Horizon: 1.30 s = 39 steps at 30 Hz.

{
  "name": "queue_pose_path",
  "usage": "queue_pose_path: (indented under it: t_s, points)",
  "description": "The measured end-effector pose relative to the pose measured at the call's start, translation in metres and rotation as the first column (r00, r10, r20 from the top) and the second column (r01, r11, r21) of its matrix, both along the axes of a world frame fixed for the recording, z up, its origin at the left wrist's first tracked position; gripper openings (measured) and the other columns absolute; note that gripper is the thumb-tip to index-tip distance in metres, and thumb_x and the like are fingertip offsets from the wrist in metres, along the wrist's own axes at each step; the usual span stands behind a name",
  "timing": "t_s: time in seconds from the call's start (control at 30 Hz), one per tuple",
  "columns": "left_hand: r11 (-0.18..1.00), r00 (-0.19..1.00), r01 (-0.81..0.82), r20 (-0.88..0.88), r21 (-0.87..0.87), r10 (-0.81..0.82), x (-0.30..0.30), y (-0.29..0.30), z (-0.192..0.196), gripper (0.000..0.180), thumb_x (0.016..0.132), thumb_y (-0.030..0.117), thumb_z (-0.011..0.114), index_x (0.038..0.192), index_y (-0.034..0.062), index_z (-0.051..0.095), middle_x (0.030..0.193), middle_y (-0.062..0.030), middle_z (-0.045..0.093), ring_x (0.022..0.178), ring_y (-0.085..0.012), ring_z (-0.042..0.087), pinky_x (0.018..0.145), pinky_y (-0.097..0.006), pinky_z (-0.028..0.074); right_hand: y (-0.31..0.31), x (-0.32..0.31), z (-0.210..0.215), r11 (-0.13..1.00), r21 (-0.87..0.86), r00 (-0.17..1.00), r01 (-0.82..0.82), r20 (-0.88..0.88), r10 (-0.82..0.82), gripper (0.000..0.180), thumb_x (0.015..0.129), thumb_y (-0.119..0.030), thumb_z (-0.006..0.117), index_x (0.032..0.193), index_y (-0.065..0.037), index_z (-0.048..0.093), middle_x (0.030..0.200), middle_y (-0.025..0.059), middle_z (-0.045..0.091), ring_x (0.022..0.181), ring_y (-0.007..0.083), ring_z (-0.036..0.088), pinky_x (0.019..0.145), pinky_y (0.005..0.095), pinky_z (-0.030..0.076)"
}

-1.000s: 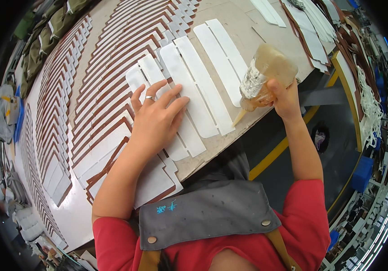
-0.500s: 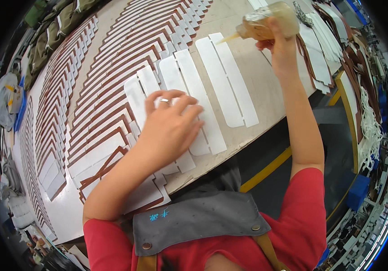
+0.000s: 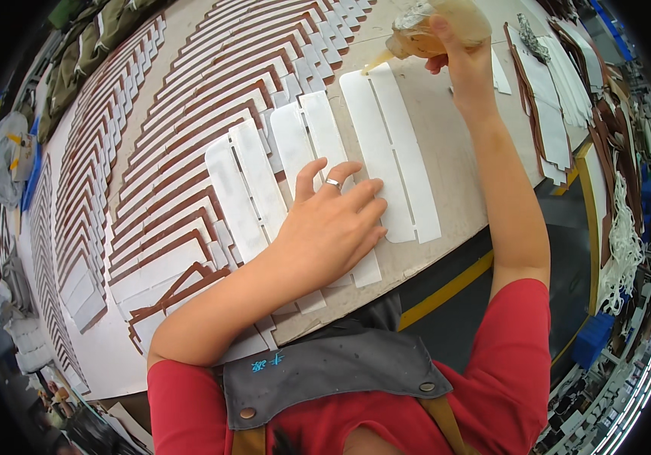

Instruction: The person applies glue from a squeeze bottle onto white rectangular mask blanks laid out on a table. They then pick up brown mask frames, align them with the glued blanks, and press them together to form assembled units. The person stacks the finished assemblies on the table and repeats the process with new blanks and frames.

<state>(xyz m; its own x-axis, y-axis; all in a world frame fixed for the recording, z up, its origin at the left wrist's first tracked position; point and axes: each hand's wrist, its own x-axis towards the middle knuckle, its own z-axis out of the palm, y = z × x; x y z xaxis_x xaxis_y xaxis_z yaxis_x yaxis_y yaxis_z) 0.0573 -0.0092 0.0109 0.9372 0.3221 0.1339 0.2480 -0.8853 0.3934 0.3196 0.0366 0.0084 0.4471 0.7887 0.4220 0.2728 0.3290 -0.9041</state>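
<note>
My left hand (image 3: 333,227) lies flat in the middle of the frame, fingers (image 3: 356,199) spread apart and pressed down on the white strips (image 3: 295,163) — nothing is gripped, the palm simply pins them so they stay side by side and do not slide on the tabletop (image 3: 447,129). A ring shows on one finger.

My right hand (image 3: 462,57) is stretched to the top of the frame, fingers wrapped tight around a squeeze bottle (image 3: 435,26) of amber liquid, probably glue. I hold it tipped over with its nozzle (image 3: 375,61) pointing down and left, just at the top end of the rightmost pair of white strips (image 3: 390,152), which lies a little apart from the ones under my left hand. Whether the tip touches the strip I cannot tell.

To the upper left of the frame, many more white strips with brown edges (image 3: 189,129) sit fanned in overlapping chevron rows — each one stepped back so a bare margin shows. More cut pieces and brown straps (image 3: 553,114) lie at the right edge of the tabletop.
</note>
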Motion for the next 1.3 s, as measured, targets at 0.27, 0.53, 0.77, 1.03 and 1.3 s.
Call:
queue_pose_path:
  t_s: [0.27,0.53,0.77,1.03,1.3]
  points:
    - [1.000,1.000,-0.018,0.015,0.021,0.017,0.002,-0.001,-0.002,0.022,0.078,0.022,0.066,0.098,0.0116,0.062,0.113,-0.0005,0.056,0.119,-0.0233,0.043,0.102,-0.049,0.021,-0.040,0.000,-0.002,0.992,-0.122,1.000,0.015,-0.011,-0.017,0.038,0.083,-0.038,0.067,0.094,-0.003,0.056,0.075,0.0020,0.057,0.052,0.0083,0.051,0.039,0.0214,0.037]
    - [0.999,1.000,-0.005,0.016,0.042,0.004,0.003,-0.001,-0.002,0.021,0.079,0.021,0.065,0.097,0.0116,0.062,0.113,-0.0006,0.056,0.119,-0.0241,0.044,0.102,-0.050,0.021,-0.097,-0.018,0.003,0.980,-0.195,0.992,-0.023,-0.128,-0.002,0.040,0.077,-0.034,0.073,0.097,-0.004,0.056,0.074,0.0014,0.058,0.046,0.0053,0.048,0.037,0.0177,0.037]
    - [0.999,1.000,-0.001,0.008,0.046,0.001,0.002,-0.002,-0.002,0.020,0.080,0.019,0.063,0.098,0.0106,0.062,0.115,-0.0016,0.056,0.119,-0.0265,0.043,0.102,-0.050,0.020,-0.146,-0.029,-0.002,0.962,-0.266,0.977,-0.053,-0.214,-0.006,0.040,0.078,-0.033,0.071,0.098,-0.003,0.055,0.075,0.0010,0.058,0.050,0.0052,0.050,0.038,0.0174,0.038]
    - [0.998,1.000,0.000,0.026,0.060,-0.002,0.003,-0.001,-0.003,0.020,0.079,0.018,0.064,0.097,0.0106,0.062,0.114,-0.0008,0.057,0.118,-0.0250,0.044,0.102,-0.050,0.020,-0.091,-0.005,0.006,0.995,0.023,0.946,0.093,-0.315,-0.082,0.040,0.082,-0.036,0.067,0.100,-0.002,0.055,0.076,0.0023,0.058,0.052,0.0071,0.052,0.040,0.0202,0.038]
    - [0.997,0.998,-0.033,0.052,0.069,0.029,0.003,-0.002,-0.007,0.020,0.076,0.019,0.067,0.095,0.0121,0.063,0.111,0.0004,0.058,0.117,-0.0217,0.045,0.102,-0.049,0.020,-0.005,-0.001,0.005,0.996,0.049,0.997,0.070,-0.029,-0.068,0.029,0.085,-0.037,0.065,0.090,-0.009,0.059,0.071,-0.0010,0.059,0.053,0.0049,0.054,0.039,0.0183,0.040]
